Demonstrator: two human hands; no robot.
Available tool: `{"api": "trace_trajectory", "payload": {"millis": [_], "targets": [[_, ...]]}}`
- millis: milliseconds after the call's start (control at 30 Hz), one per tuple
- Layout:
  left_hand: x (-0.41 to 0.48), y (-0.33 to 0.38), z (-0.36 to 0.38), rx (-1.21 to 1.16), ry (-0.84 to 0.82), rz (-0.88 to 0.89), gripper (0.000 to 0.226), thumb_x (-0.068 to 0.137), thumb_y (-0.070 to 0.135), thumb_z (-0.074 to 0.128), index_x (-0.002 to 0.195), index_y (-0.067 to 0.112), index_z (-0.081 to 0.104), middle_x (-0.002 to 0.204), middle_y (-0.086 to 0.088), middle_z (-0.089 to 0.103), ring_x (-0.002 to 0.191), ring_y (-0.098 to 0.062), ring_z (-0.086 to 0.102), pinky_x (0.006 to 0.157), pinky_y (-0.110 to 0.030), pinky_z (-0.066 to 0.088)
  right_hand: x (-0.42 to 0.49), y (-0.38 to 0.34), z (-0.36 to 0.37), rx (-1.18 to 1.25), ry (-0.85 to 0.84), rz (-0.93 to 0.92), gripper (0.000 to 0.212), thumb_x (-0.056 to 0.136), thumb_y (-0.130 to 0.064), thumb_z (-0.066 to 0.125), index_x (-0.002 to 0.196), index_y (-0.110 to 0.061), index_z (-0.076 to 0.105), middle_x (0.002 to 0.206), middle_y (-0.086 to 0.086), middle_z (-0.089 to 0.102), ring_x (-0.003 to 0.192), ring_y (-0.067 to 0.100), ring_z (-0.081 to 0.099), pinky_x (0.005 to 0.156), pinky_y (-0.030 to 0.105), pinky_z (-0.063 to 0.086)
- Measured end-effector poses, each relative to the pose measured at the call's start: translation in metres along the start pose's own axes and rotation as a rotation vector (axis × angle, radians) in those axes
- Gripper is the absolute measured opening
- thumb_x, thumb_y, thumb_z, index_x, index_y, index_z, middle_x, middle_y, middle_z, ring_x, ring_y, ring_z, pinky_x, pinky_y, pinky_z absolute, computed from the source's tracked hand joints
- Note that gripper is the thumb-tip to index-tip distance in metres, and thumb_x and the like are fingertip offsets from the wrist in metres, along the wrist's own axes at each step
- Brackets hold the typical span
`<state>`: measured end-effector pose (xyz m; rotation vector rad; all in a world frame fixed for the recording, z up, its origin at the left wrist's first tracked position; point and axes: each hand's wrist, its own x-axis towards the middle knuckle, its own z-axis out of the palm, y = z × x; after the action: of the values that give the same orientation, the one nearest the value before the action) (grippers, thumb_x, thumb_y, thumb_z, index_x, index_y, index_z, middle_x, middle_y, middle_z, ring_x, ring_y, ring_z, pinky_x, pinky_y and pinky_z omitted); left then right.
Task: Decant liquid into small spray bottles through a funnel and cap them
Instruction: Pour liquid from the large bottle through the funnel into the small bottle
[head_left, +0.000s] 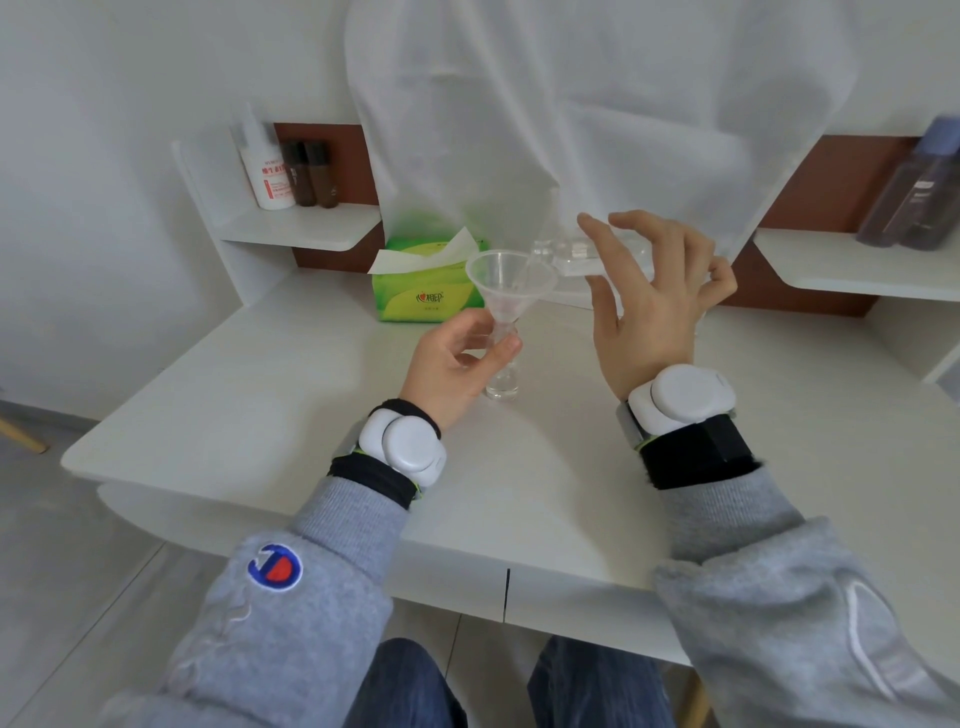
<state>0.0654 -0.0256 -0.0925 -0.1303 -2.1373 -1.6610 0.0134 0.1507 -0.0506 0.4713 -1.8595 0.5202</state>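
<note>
A small clear spray bottle stands uncapped on the white table, with a little clear liquid at its bottom. A clear plastic funnel sits in its neck. My left hand pinches the bottle's neck and funnel stem between thumb and fingers. My right hand holds a large clear bottle tipped nearly flat, its mouth over the funnel's rim. A thin stream of liquid runs into the funnel. My fingers hide most of that bottle's body.
A green tissue pack lies behind the funnel. The left shelf carries a white bottle and two brown bottles. Dark bottles stand on the right shelf. A white cloth hangs over the back.
</note>
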Motion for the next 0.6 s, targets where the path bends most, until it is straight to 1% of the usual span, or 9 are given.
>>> {"api": "trace_trajectory", "payload": {"millis": [67, 200, 400, 600], "targets": [[0.0000, 0.0002, 0.0000, 0.002, -0.001, 0.001, 0.025, 0.073, 0.045, 0.070, 0.092, 0.029, 0.065, 0.104, -0.007, 0.072, 0.101, -0.030, 0.066, 0.091, -0.055, 0.051, -0.0003, 0.0003, 0.0002, 0.001, -0.002, 0.000, 0.055, 0.081, -0.006, 0.064, 0.128, -0.035, 0.059, 0.127, -0.005, 0.057, 0.118, 0.017, 0.036, 0.093, 0.036, 0.019], [-0.0004, 0.0010, -0.0003, -0.001, -0.004, 0.006, 0.020, 0.074, 0.044, 0.070, 0.090, 0.034, 0.066, 0.102, -0.003, 0.073, 0.100, -0.028, 0.067, 0.091, -0.055, 0.051, -0.0005, 0.0007, 0.0010, -0.005, 0.001, 0.002, 0.056, 0.081, -0.005, 0.064, 0.128, -0.035, 0.059, 0.127, -0.005, 0.057, 0.118, 0.017, 0.036, 0.091, 0.030, 0.013], [-0.0002, 0.0014, -0.0005, -0.006, -0.004, 0.009, 0.010, 0.073, 0.044, 0.071, 0.082, 0.042, 0.066, 0.099, 0.000, 0.073, 0.100, -0.027, 0.067, 0.090, -0.056, 0.051, -0.0015, 0.0021, 0.0019, 0.000, -0.026, 0.018, 0.054, 0.083, -0.010, 0.063, 0.130, -0.036, 0.057, 0.128, -0.006, 0.055, 0.119, 0.017, 0.037, 0.092, 0.029, 0.012], [-0.0007, 0.0026, 0.0003, -0.010, -0.006, -0.004, 0.025, 0.071, 0.045, 0.070, 0.091, 0.030, 0.066, 0.098, 0.003, 0.072, 0.096, -0.019, 0.067, 0.089, -0.050, 0.051, -0.0053, 0.0034, 0.0060, 0.029, -0.091, 0.042, 0.047, 0.088, -0.025, 0.063, 0.134, -0.033, 0.054, 0.124, -0.004, 0.055, 0.113, 0.014, 0.042, 0.091, 0.028, 0.011]]}}
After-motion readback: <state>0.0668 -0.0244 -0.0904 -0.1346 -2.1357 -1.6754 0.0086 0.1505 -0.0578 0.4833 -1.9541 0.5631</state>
